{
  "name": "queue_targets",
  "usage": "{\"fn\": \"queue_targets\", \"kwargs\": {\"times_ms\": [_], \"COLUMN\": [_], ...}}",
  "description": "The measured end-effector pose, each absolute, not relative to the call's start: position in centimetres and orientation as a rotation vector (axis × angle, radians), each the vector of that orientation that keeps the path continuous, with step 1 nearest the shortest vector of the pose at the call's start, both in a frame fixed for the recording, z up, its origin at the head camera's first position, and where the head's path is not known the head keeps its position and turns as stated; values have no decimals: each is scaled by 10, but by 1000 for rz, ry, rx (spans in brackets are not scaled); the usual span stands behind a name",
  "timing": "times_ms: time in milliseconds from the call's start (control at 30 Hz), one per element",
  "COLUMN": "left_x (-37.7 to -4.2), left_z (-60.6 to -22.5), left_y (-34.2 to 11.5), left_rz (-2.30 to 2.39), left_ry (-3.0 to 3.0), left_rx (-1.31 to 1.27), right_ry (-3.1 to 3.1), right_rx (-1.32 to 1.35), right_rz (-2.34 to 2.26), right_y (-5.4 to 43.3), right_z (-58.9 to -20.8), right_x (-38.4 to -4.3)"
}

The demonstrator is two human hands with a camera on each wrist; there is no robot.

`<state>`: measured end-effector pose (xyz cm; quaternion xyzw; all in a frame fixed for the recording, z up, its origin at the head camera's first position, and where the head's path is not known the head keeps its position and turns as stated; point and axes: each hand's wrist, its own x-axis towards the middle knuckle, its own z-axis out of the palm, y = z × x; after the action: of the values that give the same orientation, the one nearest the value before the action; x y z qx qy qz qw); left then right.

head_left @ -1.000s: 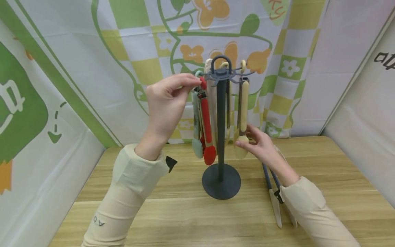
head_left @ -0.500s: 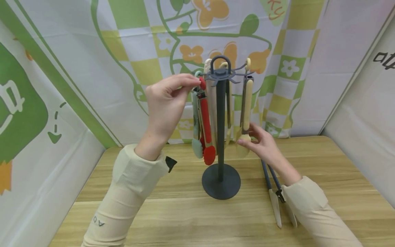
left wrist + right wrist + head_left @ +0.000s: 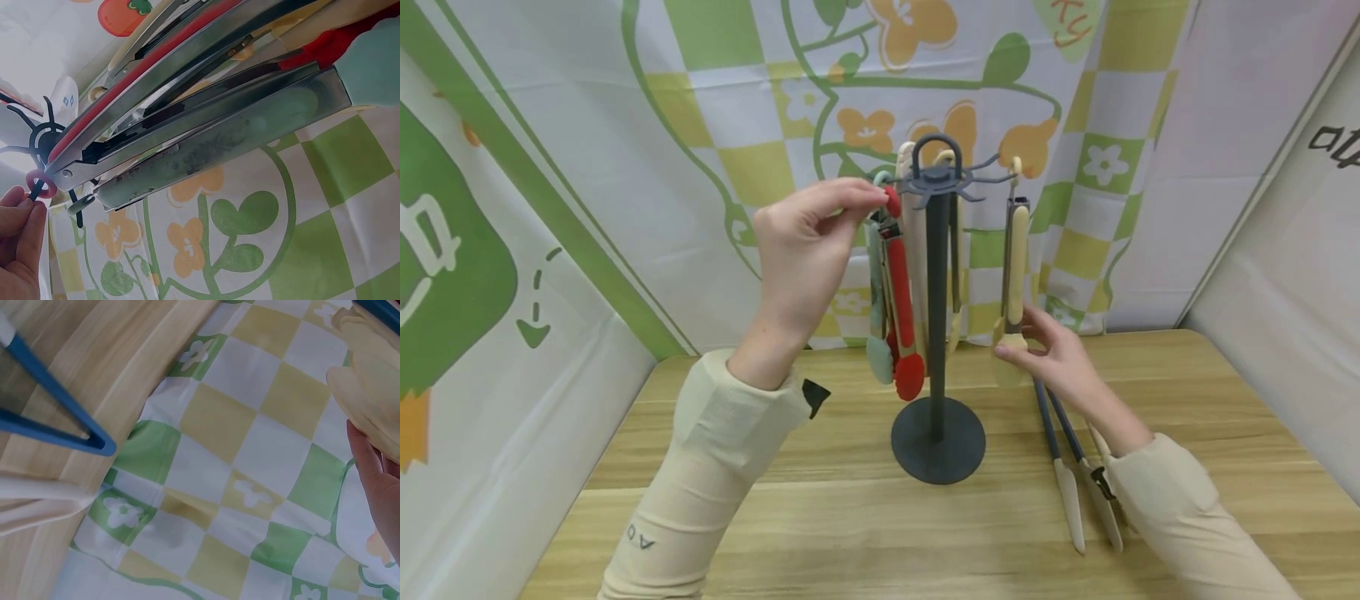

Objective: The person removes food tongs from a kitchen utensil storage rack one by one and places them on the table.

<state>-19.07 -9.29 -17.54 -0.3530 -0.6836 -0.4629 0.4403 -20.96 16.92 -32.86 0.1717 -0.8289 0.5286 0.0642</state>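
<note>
My left hand (image 3: 812,242) pinches the tip of a dark hook on the rack (image 3: 937,325), right by the red loop (image 3: 31,180) of the red tongs (image 3: 901,292). Those tongs hang down beside mint-green tongs (image 3: 880,358). To the right of the rack, my right hand (image 3: 1063,358) holds cream tongs (image 3: 1017,258) by their lower, wide ends, between thumb and fingers. They stand upright, loop at the top, apart from the hooks. In the right wrist view, the cream tips (image 3: 369,387) show at the fingers.
More cream tongs (image 3: 955,267) and a pale utensil (image 3: 908,154) hang on the rack's far side. Blue-and-cream tongs (image 3: 1067,467) lie on the wooden table (image 3: 820,533) under the right forearm, with a pale pair (image 3: 44,500) alongside. A patterned cloth (image 3: 737,125) hangs behind.
The right hand has moved to the right with the cream tongs. Their loop has come off the rack's hook and is now clear of it. The left hand has stayed in place.
</note>
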Motion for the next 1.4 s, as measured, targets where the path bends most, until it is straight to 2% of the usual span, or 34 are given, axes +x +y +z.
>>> {"fn": "queue_targets", "kwargs": {"times_ms": [1400], "left_x": [-191], "left_z": [-176], "left_y": [-93], "left_rz": [-1123], "left_ry": [-1707], "left_rx": [-872], "right_ry": [-2756], "right_rx": [404], "right_rz": [1185], "right_y": [243], "right_z": [-354], "right_x": [-189]}}
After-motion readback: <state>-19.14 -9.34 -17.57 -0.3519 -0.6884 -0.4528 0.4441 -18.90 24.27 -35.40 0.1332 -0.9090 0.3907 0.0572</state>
